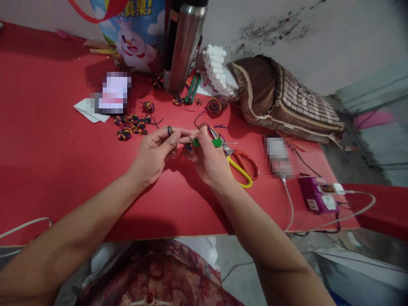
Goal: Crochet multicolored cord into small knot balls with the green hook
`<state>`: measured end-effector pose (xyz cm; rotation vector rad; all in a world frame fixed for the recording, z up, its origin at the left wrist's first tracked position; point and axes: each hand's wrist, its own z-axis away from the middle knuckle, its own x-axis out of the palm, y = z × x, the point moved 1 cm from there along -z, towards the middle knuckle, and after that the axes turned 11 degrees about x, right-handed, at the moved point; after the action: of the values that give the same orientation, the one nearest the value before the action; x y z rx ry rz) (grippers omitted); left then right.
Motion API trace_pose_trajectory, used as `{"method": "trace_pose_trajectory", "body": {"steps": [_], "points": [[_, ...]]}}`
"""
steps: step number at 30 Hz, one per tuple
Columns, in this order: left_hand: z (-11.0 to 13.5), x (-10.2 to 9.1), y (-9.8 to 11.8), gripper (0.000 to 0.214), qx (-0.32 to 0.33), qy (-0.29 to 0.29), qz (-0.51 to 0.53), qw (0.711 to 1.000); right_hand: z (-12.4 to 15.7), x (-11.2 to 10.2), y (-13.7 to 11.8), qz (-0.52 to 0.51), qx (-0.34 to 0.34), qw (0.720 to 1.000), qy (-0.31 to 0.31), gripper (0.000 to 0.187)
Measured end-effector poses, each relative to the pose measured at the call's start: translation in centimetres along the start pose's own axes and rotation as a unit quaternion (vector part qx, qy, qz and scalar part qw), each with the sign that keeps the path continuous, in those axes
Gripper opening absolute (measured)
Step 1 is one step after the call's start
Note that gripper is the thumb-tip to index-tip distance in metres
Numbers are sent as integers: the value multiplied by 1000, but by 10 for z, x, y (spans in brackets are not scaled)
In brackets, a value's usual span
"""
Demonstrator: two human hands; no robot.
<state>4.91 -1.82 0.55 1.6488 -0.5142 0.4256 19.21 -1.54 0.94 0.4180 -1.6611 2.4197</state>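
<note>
My right hand point(207, 159) grips a thin metal crochet hook by its green handle point(216, 143), the thumb pressed along it. The hook's tip points left to the fingers of my left hand point(156, 155). Dark multicoloured yarn point(170, 131) is looped round a finger of my left hand, which is closed in a pinch at the tip. A small bit of yarn work shows below the hook, mostly hidden by the fingers. Just beyond my right hand lie scissors point(240, 169) with one yellow and one orange handle. A yarn ball point(217, 104) sits behind the hands.
Several small crocheted yarn pieces point(132, 124) lie left of centre on the red table point(47, 148). Behind stand a steel bottle point(185, 46), a green box cutter point(193, 89) and a printed bag point(134, 38). To the right are a brown cushion point(287, 93), a blurred phone point(279, 155) and a purple box point(318, 194) with cables.
</note>
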Motion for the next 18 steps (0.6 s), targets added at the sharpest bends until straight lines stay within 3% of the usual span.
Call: {"method": "trace_pose_trajectory", "body": {"steps": [2, 10, 14, 18], "points": [[1, 2, 1, 4, -18, 8, 21, 1000, -1, 1, 1, -23, 5, 1000, 11, 49], [-2, 4, 2, 21, -102, 69, 127, 984, -8, 2, 7, -73, 59, 996, 1, 50], [-4, 4, 1, 20, -156, 90, 167, 969, -9, 1, 7, -68, 45, 997, -14, 51], [-5, 4, 0, 21, -163, 91, 185, 965, -9, -1, 5, -74, 32, 996, -26, 53]]}}
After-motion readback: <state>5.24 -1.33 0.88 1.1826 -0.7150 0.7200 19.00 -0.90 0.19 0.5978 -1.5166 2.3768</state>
